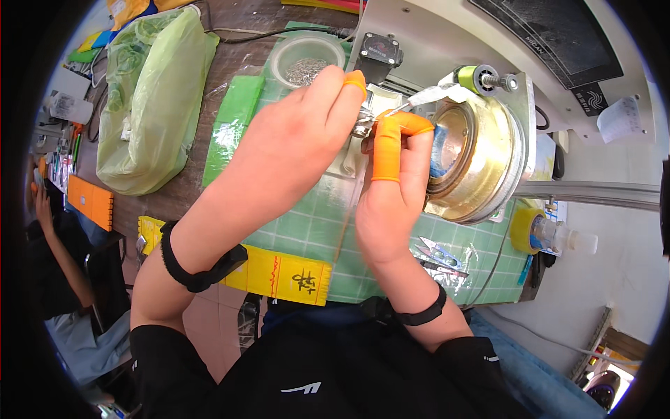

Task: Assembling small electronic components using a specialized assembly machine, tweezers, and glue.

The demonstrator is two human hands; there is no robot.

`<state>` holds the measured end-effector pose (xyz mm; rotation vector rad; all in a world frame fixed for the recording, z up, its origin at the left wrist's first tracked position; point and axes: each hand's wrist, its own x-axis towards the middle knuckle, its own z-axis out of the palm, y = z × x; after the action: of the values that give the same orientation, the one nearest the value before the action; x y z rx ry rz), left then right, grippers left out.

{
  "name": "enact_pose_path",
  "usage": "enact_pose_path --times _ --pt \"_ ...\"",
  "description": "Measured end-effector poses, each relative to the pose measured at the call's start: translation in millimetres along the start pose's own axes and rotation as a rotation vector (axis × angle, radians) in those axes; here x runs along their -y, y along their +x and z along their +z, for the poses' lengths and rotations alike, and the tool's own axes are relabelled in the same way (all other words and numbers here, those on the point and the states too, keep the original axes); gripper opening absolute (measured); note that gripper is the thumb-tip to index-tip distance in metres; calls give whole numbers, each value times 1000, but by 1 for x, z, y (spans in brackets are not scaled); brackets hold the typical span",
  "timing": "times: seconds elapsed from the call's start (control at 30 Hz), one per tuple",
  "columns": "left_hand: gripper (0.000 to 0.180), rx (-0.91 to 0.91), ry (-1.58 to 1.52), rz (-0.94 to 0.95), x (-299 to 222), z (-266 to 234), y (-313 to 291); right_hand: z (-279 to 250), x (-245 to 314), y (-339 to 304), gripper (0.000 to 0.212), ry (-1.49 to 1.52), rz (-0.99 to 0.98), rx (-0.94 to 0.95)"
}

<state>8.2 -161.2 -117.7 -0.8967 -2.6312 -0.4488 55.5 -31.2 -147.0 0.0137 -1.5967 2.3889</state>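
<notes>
Got left hand curled at small metal fixture, near black motor; right hand bent narrow just beside it, left of brass-coloured wheel. Can't tell exact grip for either. Note bowl of metal bits beyond left hand.

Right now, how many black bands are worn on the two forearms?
2: one black band around the left forearm, another band around the right forearm. Any under the black sleeves would be hidden.
</notes>
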Motion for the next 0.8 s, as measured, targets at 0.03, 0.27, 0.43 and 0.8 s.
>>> enact_pose_path --times 0.03,0.27,0.43,0.8 --pt "50 3 0 -1 2 -1 1 -2 -1 1 16 -33 -23 15" --pt "48 -248 96 351 28 -23 1 -4 -1 3 12 -83 -49 34" --pt "25 -386 -83 584 24 -16 1 -2 -9 3 12 12 -78 56" --pt "18 -235 -577 108 7 -21 15 -1 -3 2 12 62 -64 16"
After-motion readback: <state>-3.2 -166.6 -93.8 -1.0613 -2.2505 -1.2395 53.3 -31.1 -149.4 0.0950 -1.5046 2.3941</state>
